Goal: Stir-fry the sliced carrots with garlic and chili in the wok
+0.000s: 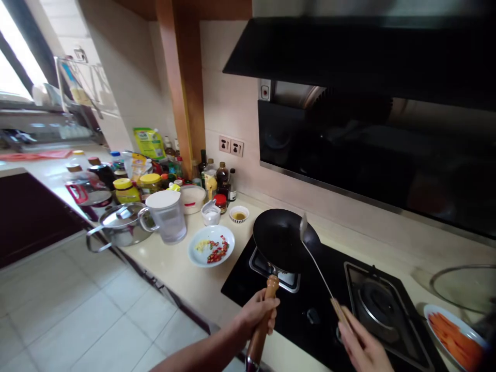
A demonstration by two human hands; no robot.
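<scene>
A black wok [279, 238] sits on the left burner of a black gas hob [310, 299]. My left hand [256, 311] is wrapped round the wok's wooden handle [263, 323], near the counter's front edge. My right hand [362, 347] grips the wooden end of a long metal ladle [315, 261]. The ladle's bowl is raised over the wok's right rim. The inside of the wok looks dark and I see no food in it.
A white plate [211, 245] of chopped chilli and garlic lies left of the hob, with a small sauce bowl [239, 214], a plastic jug [167, 216], a lidded steel pot [119, 225] and several jars behind. A plate of carrot strips [454, 336] and a glass lid [463, 287] lie at right. A range hood [360, 57] hangs overhead.
</scene>
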